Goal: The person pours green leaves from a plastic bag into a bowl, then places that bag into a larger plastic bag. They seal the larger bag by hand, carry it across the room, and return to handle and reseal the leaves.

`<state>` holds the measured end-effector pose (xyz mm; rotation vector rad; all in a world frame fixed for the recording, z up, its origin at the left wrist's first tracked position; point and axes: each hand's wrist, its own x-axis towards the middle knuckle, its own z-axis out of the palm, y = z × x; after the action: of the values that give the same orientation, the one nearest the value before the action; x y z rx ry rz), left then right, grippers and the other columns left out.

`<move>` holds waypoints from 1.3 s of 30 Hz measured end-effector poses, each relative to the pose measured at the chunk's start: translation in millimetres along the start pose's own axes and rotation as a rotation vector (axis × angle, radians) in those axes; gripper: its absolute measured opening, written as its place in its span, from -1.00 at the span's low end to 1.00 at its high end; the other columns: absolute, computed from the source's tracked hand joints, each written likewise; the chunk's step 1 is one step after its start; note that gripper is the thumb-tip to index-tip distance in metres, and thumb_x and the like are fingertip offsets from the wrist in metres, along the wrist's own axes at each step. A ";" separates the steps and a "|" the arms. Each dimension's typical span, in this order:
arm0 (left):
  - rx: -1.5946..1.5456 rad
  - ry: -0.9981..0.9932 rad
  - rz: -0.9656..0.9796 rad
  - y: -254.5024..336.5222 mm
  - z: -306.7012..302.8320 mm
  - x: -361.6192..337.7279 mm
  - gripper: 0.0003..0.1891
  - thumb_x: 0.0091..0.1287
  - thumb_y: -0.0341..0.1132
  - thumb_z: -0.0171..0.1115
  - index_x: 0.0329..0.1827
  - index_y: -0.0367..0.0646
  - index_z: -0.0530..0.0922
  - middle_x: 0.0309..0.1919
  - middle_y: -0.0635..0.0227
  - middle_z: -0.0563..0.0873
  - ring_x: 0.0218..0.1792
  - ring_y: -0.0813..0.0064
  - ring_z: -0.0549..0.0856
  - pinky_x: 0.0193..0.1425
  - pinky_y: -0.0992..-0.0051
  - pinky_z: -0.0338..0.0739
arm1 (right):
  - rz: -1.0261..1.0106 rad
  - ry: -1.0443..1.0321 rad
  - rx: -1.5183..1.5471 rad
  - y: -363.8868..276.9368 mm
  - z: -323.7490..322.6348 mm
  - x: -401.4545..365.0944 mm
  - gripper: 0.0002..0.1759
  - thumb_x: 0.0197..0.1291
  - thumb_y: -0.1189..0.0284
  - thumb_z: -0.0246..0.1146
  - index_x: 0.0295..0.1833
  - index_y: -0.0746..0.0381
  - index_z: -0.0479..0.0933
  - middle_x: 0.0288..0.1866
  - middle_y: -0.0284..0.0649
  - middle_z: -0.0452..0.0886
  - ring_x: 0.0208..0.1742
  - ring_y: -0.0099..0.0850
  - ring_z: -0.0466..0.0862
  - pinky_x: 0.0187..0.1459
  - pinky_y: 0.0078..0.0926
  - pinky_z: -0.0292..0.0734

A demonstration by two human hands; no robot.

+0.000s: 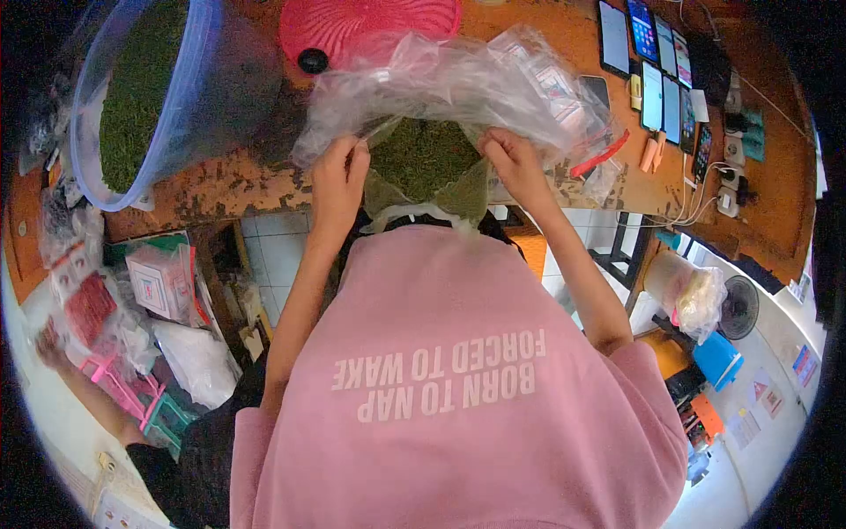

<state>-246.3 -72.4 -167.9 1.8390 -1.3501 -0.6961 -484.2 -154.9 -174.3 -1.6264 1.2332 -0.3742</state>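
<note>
A large clear plastic bag (414,75) lies at the table's front edge, its mouth turned toward me. Finely shredded, dark green dried material (423,159), like chopped leaves, fills the part between my hands. My left hand (339,172) pinches one side of the bag's rim. On the opposite side, my right hand (518,166) pinches the rim too, thumb against fingers. The bag's near edge hangs against my pink shirt (441,326). Left of the bag, a tilted clear plastic tub (198,97) with a bluish rim holds more of the green material.
A pink ribbed lid (370,26) lies behind the bag. Printed plastic pouches (551,88) sit to its right, with several phones (652,97) and charging cables beyond. Another person's arm (97,397) reaches toward packages (163,282) at lower left. A fan (738,307) stands at right.
</note>
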 end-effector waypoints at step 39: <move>-0.814 -0.131 0.392 116.4 -189.6 35.0 -0.80 0.23 -0.27 0.02 -0.33 -0.26 0.42 0.24 0.15 0.30 0.16 0.44 0.33 0.26 0.41 0.11 | -0.311 0.023 0.422 -301.9 -99.5 -26.5 -0.74 0.20 0.41 0.07 -0.08 0.34 0.48 -0.30 -0.30 0.56 -0.40 -0.63 0.50 -0.44 -0.76 0.40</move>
<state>-152.9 -79.8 36.9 0.8726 -1.2011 -0.9741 -407.3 -197.1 132.3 -1.4424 0.8428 -0.7942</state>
